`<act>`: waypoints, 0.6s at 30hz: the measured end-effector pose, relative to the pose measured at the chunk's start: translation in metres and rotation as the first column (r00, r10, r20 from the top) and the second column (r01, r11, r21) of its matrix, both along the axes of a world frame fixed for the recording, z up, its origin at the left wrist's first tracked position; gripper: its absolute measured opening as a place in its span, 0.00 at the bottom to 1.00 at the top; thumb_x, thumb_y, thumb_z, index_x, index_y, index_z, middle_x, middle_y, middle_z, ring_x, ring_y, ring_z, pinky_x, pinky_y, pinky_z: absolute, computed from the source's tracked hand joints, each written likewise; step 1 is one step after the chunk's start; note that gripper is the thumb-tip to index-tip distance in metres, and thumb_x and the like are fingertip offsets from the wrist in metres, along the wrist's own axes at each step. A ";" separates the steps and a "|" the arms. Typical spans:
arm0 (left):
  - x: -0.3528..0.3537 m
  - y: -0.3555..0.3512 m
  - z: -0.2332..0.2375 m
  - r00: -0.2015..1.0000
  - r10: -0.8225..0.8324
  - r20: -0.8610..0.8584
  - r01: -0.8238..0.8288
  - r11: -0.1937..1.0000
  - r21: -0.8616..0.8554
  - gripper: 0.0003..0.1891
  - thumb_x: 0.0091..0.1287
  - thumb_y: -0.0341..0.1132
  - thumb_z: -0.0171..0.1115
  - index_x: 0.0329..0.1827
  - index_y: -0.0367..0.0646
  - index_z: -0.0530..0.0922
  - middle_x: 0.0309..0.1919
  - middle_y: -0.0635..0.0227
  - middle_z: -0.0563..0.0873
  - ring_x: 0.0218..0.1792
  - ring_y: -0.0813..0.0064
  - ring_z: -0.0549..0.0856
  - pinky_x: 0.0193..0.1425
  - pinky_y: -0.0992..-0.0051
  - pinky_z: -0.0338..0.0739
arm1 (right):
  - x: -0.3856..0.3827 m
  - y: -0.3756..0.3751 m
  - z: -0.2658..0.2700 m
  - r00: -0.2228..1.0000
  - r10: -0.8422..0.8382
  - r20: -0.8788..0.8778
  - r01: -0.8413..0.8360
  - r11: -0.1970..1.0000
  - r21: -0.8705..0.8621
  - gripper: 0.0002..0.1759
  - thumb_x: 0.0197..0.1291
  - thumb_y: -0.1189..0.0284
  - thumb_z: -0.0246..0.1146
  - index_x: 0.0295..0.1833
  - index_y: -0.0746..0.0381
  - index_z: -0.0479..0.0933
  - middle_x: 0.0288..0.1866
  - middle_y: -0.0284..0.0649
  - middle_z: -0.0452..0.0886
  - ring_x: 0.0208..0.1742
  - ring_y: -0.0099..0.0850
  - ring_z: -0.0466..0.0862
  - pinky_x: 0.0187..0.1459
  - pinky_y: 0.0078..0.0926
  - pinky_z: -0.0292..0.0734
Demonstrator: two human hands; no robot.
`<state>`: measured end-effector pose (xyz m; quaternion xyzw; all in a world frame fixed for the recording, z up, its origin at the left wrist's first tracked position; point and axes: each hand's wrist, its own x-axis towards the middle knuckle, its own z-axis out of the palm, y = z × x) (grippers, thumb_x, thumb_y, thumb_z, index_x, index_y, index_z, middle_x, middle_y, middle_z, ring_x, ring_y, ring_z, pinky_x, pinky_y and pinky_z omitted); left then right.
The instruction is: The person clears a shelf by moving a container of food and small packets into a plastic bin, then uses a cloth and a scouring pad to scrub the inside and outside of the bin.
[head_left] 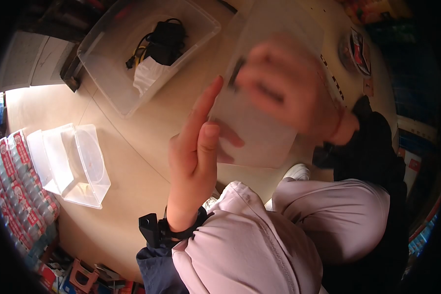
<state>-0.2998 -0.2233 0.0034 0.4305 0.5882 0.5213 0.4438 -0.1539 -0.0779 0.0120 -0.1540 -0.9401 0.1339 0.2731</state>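
Observation:
I hold a clear plastic container (259,132) up in front of me, above my knees. My left hand (193,157) is on its left edge, with the index finger stretched up along the side and the thumb behind the plastic. My right hand (284,88) is blurred and lies over the container's top, fingers curled on it; something small and dark shows at its fingertips. A dark strap with a black device sits on my left wrist.
A large clear bin (112,73) on the floor holds a black adapter with cables (164,41) and a white cloth. Stacked clear containers (73,164) lie at left beside packs of bottles (19,191). A round disc-like object (357,49) lies at upper right.

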 end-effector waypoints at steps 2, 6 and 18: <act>-0.001 0.000 0.001 1.000 -0.019 0.011 0.019 1.000 -0.022 0.34 0.79 0.55 0.34 0.72 0.31 0.62 0.25 0.65 0.84 0.19 0.84 0.78 0.30 0.88 0.69 | -0.006 0.012 0.004 0.998 0.052 -0.047 -0.050 0.998 0.032 0.09 0.42 0.73 0.68 0.33 0.59 0.77 0.37 0.36 0.75 0.38 0.38 0.77 0.36 0.35 0.72; -0.003 -0.002 -0.014 0.998 -0.006 0.068 0.002 0.998 0.061 0.33 0.78 0.56 0.37 0.74 0.38 0.64 0.23 0.69 0.83 0.23 0.83 0.79 0.30 0.82 0.75 | -0.012 -0.036 -0.007 0.975 0.177 -0.135 -0.185 0.982 -0.044 0.11 0.38 0.74 0.70 0.31 0.59 0.77 0.34 0.34 0.74 0.32 0.37 0.75 0.29 0.33 0.69; -0.007 -0.001 -0.035 0.994 0.021 -0.107 0.002 0.978 0.207 0.36 0.77 0.58 0.33 0.73 0.35 0.63 0.28 0.66 0.85 0.26 0.81 0.81 0.35 0.83 0.74 | -0.013 -0.039 0.002 0.967 0.237 -0.089 -0.240 0.970 -0.028 0.11 0.35 0.71 0.68 0.30 0.57 0.79 0.34 0.34 0.73 0.31 0.33 0.73 0.31 0.30 0.70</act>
